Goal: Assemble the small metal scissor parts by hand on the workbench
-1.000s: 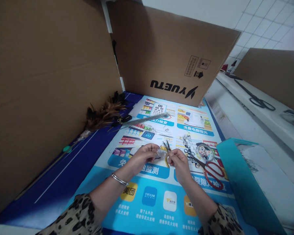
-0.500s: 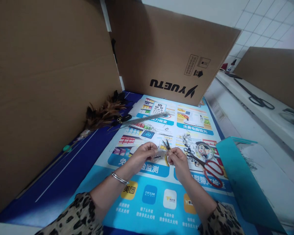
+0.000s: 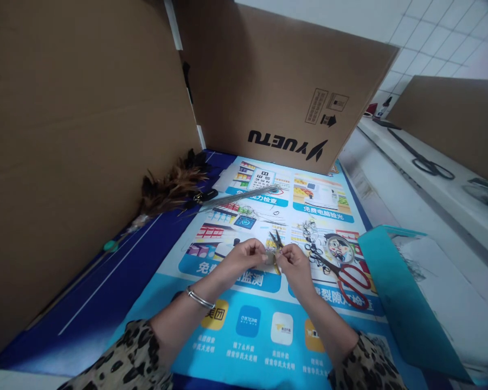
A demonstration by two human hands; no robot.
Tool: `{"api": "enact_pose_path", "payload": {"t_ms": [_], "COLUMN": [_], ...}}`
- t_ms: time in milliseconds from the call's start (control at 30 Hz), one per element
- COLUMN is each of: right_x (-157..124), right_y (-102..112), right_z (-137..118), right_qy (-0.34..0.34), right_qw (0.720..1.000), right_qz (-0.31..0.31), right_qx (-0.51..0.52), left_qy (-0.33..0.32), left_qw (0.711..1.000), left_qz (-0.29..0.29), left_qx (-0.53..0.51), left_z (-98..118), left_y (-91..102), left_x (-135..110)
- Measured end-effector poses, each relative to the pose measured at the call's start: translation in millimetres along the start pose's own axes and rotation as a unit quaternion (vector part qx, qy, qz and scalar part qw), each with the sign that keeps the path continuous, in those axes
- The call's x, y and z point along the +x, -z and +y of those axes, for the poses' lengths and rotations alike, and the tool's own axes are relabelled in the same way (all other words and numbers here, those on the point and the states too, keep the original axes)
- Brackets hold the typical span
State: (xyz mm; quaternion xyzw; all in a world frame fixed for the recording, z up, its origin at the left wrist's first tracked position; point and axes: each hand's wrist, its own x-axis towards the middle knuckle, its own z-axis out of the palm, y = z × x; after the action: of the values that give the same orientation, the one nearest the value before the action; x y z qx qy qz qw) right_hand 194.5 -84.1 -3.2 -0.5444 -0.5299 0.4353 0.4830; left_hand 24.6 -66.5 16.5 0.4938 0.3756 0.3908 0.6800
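Between the fingertips of both hands is a small clear plastic piece [image 3: 270,258], possibly a little bag; its exact shape is too small to tell. My left hand [image 3: 244,259] pinches it from the left, thumb and fingers together. From the right, my right hand [image 3: 296,265] pinches at its other side. Open-jawed pliers [image 3: 276,239] with yellow handles lie just beyond and beneath the fingertips, their handles partly covered. To the right of my right hand rest red-handled scissors [image 3: 352,281], beside several small black wire loops [image 3: 311,241].
A bundle of thin metal wires [image 3: 244,197] lies farther back on the printed mat [image 3: 154,319]. Left of it are a feather duster [image 3: 166,189] and a black object [image 3: 205,196]. Cardboard panels [image 3: 276,81] wall the back and left. A teal folder [image 3: 406,303] stands at right.
My left hand has shifted slightly right, closer to my right hand, and the clear plastic piece shows less between them. The pliers appear turned a little, tips leaning more left.
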Motion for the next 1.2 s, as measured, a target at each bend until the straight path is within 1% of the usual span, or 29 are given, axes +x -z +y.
{"api": "enact_pose_path", "payload": {"t_ms": [100, 167, 400, 600, 767, 867, 1067, 1200], "right_x": [1.3, 1.6, 1.5, 2.0, 1.9, 1.8, 1.2, 0.5], "right_y": [2.2, 3.1, 3.2, 3.2, 3.7, 4.1, 3.7, 3.4], "right_z": [-0.3, -0.4, -1.0, -3.5, -4.8, -6.4, -6.9, -5.7], "right_qy": [-0.002, -0.001, -0.026, -0.046, -0.045, -0.046, -0.041, -0.041], "right_qw": [0.999, 0.999, 0.998, 0.992, 0.987, 0.983, 0.978, 0.979], "right_qz": [0.023, 0.026, 0.007, 0.005, -0.013, -0.029, -0.06, -0.06], "right_qx": [-0.025, -0.023, 0.062, 0.116, 0.154, 0.176, 0.194, 0.188], "left_qy": [-0.01, -0.012, -0.029, -0.026, -0.009, -0.002, -0.006, -0.011], "left_qw": [0.999, 0.998, 0.998, 0.997, 0.998, 0.998, 1.0, 1.0], "left_qz": [-0.04, -0.05, -0.046, -0.058, -0.061, -0.053, -0.005, 0.0], "left_qx": [0.023, 0.027, 0.023, 0.035, -0.004, -0.017, -0.011, -0.003], "left_z": [0.7, 2.2, 5.8, 5.4, 4.6, 3.1, -4.6, -7.0], "left_y": [-2.3, -3.4, -4.3, -5.7, -2.9, -1.5, -0.9, 0.4], "left_x": [-2.5, -3.6, -2.4, -3.6, -0.9, 1.4, 5.5, 5.7]}}
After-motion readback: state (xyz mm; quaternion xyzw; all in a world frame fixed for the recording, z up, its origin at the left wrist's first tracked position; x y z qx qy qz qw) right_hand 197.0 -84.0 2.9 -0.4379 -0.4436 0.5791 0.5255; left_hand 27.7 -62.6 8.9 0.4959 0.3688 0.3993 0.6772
